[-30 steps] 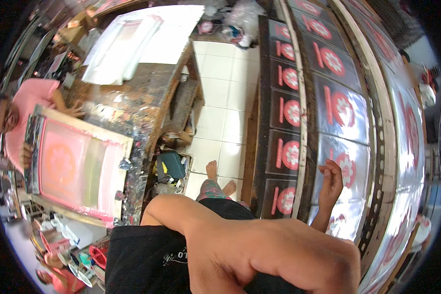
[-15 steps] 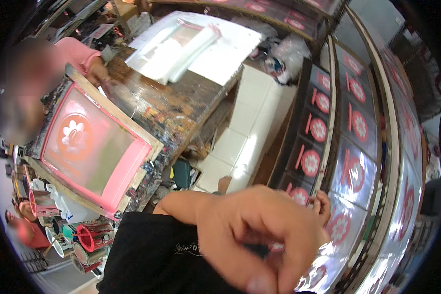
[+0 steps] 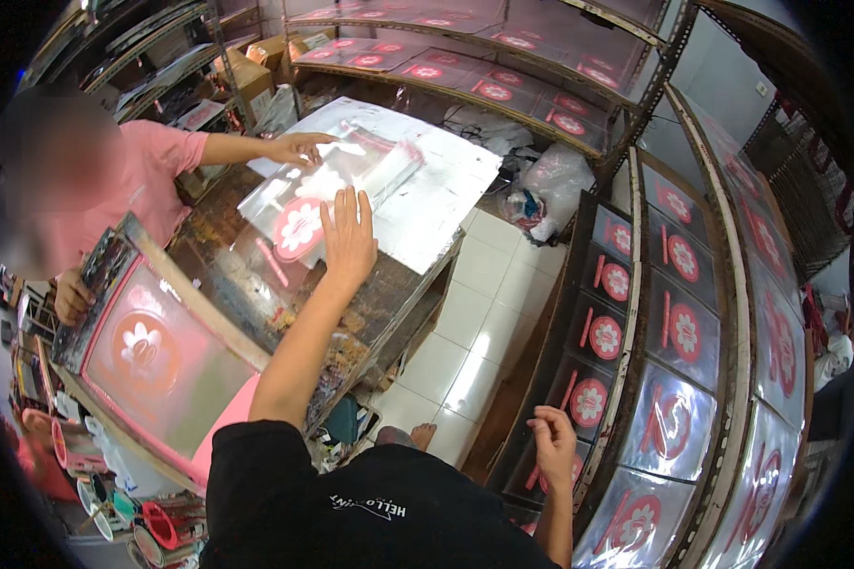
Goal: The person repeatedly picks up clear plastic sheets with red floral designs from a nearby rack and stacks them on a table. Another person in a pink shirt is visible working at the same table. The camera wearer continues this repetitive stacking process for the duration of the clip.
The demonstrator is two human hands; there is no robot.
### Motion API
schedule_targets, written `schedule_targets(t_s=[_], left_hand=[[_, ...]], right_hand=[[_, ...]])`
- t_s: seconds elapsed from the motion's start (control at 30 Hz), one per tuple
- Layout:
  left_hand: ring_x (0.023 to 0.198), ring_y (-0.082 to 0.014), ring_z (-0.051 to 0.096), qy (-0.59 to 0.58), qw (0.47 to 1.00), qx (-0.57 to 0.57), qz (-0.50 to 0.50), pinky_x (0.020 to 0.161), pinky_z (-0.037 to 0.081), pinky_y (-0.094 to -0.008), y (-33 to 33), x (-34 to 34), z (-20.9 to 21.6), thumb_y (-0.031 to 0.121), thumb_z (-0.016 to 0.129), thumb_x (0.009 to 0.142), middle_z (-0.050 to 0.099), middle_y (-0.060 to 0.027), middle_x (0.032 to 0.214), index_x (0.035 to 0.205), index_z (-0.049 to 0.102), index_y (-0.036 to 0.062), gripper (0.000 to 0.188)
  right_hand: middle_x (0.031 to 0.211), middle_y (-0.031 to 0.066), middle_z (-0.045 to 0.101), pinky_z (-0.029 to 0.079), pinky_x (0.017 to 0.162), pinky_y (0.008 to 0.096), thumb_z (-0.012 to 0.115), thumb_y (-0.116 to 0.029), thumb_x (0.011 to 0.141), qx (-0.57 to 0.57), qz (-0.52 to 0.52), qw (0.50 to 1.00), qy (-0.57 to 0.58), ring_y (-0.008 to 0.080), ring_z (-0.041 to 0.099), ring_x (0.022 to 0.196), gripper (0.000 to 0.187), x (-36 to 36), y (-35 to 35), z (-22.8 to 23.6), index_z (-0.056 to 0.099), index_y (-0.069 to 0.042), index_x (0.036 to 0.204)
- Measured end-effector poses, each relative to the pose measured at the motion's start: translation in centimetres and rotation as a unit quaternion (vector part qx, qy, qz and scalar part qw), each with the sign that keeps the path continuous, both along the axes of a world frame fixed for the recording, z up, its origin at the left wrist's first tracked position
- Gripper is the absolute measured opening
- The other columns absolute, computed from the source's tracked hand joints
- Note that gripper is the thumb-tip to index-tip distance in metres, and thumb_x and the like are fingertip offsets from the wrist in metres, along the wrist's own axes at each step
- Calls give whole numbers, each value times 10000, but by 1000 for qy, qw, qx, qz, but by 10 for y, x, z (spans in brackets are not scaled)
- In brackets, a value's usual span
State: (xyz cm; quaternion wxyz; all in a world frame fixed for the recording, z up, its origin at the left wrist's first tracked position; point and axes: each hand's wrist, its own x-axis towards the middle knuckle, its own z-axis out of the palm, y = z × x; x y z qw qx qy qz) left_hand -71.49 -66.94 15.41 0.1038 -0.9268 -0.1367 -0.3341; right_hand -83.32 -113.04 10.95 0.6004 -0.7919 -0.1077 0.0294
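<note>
My left hand [image 3: 349, 237] reaches over the worktable with its fingers stretched out, at the edge of a clear plastic sheet bearing a red print of a white flower [image 3: 299, 228]. Whether its fingertips touch the sheet I cannot tell. Down at the right, my right hand [image 3: 553, 441] has loosely bent fingers, slightly apart, with nothing visible in them. It is beside a dark rack strip holding printed sheets [image 3: 588, 403]. A co-worker's hand [image 3: 304, 147] is at the far side of the clear sheet. Their other hand [image 3: 71, 296] rests by the screen-printing frame [image 3: 232, 322].
A white board [image 3: 436, 204] lies on the paint-stained table [image 3: 361, 327]. Racks of printed sheets [image 3: 683, 332] run along my right, and more shelves [image 3: 484, 85] stand behind. Paint tubs [image 3: 166, 522] sit at lower left. A plastic bag [image 3: 555, 185] lies beyond the tiled floor [image 3: 455, 318].
My left hand has gone from close before the camera to the table. The co-worker's arm now stretches across to the sheet. A red flower print now shows on the table. The view has shifted.
</note>
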Motion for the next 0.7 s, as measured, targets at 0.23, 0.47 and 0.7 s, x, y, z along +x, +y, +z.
schedule_targets(t_s=[0.23, 0.47, 0.7], left_hand=[[1214, -272, 511, 147, 989, 27, 18, 1117, 283, -573, 54, 67, -52, 125, 557, 875, 608, -144, 1279, 1203, 629, -20, 365], [1289, -313, 493, 77, 990, 60, -97, 1131, 272, -590, -58, 33, -25, 126, 539, 872, 570, -186, 1363, 1233, 605, -47, 405], [1339, -347, 457, 82, 955, -61, -278, 1137, 214, -650, -177, -13, -16, 171, 530, 898, 538, -206, 1396, 1281, 575, -54, 446]], right_hand=[[1069, 99, 678, 520, 782, 281, 622, -63, 932, -12, 12, 998, 59, 155, 655, 909, 148, -6, 22, -13, 673, 18, 1045], [1495, 112, 424, 463, 1033, 373, 610, -42, 954, 188, 171, 950, 184, 244, 533, 1276, 615, 27, 80, -2, 335, -52, 1504], [1594, 147, 258, 317, 1148, 373, 564, -163, 1005, 206, 130, 970, 7, 242, 319, 1445, 696, 100, 168, 9, 178, -22, 1566]])
